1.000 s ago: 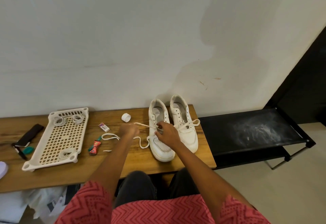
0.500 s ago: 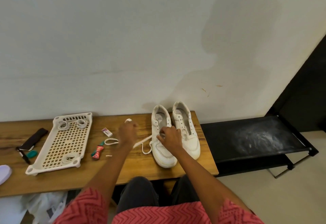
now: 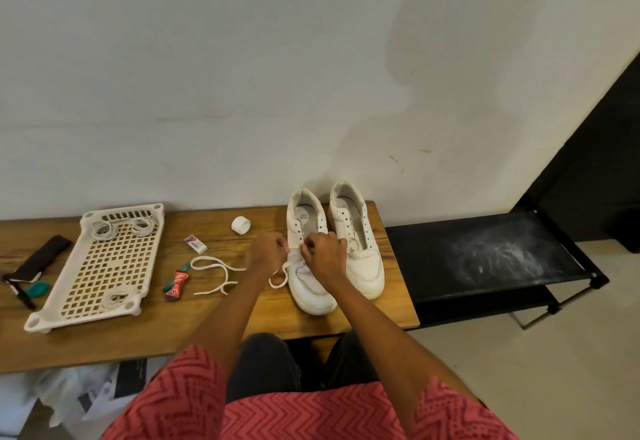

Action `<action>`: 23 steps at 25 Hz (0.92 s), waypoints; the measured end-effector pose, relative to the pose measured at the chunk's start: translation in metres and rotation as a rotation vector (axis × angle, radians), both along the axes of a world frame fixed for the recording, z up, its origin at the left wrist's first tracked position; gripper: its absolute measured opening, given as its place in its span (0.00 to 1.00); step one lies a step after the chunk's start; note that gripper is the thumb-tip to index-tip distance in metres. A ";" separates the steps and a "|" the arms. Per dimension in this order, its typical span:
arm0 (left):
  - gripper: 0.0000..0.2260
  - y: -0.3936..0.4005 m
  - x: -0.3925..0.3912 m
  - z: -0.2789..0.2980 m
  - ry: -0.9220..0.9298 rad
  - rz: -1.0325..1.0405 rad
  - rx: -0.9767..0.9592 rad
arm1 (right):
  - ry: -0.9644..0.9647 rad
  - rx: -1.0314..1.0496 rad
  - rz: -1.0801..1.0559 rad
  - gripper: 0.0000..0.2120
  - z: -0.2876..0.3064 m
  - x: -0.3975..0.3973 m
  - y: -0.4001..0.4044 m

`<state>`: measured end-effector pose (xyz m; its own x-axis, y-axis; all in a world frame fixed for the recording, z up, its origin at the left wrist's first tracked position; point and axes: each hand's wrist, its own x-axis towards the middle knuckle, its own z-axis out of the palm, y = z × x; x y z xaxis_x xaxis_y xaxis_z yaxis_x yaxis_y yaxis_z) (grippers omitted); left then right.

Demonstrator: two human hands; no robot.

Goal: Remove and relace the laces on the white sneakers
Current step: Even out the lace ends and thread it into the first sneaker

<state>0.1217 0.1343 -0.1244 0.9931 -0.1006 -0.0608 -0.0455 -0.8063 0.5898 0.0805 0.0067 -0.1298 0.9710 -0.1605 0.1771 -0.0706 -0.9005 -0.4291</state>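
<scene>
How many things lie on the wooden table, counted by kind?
White sneakers: 2
Loose white laces: 1
Perforated trays: 1
White caps: 1
Small boxes: 1
Red wrappers: 1
Black pouches: 1
Green things: 1
Total: 9
</scene>
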 end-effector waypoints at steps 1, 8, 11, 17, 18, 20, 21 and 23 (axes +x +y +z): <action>0.05 0.010 0.002 0.003 -0.012 0.073 0.089 | 0.001 0.006 -0.001 0.10 0.001 0.000 -0.002; 0.13 0.131 -0.001 0.011 0.163 0.445 0.546 | 0.011 0.069 -0.030 0.10 0.003 -0.001 0.000; 0.11 0.105 -0.003 0.016 0.111 0.339 0.477 | 0.026 0.069 -0.027 0.09 0.003 -0.001 -0.002; 0.08 0.014 -0.007 0.012 0.067 -0.068 -0.074 | 0.064 0.068 0.001 0.10 0.002 -0.003 0.006; 0.08 0.006 -0.004 0.005 0.085 -0.079 -0.094 | 0.070 0.066 0.005 0.10 0.000 -0.002 0.004; 0.06 -0.004 0.000 -0.007 0.101 -0.104 -0.132 | 0.078 0.062 -0.002 0.10 -0.002 0.001 -0.004; 0.05 -0.006 0.000 -0.008 0.106 -0.116 -0.138 | 0.082 0.063 -0.006 0.10 -0.002 0.002 -0.007; 0.05 -0.008 0.001 -0.008 0.092 -0.107 -0.135 | 0.061 0.061 -0.006 0.09 0.000 0.003 -0.007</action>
